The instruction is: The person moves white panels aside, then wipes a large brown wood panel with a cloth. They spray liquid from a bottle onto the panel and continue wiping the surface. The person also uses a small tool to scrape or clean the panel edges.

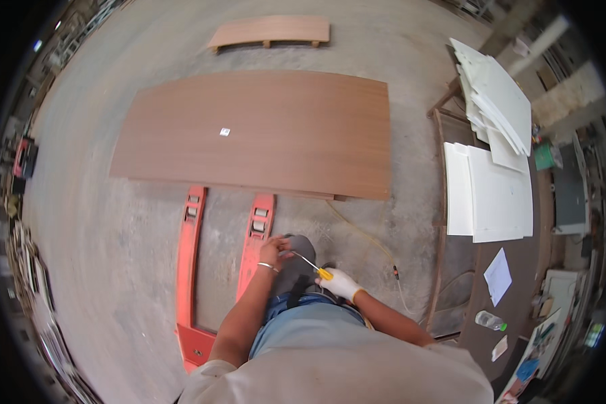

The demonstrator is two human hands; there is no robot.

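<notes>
— Where is the screwdriver (314, 267) found, and how is it held?

— It is gripped at its yellow handle by the gloved right hand (339, 283), just in front of the body and above the raised knee (296, 259). The fingers are wrapped closed around the handle.

— Which way is the long axis laid?

— The thin metal shaft is pointed up and to the left from the handle, toward the bare left hand (274, 251). The tip is seen to end just beside that hand's fingers; whether it touches them cannot be told.

— And the left hand's grip?

— The fingers are curled narrowly, as if something small is pinched, but what is held, if anything, cannot be told at this size. A thin bracelet is worn at the wrist.

— Which hand is nearer the tip?

— The left. The handle end is kept by the right, so the tool is spanned between the two hands.

— What is seen around them?

— The red forks of a pallet jack (190, 269) are laid on the concrete floor (114, 222) just left of the left hand, run under a large brown board (262, 131). A yellowish hose (363, 236) is trailed across the floor to the right.
</notes>
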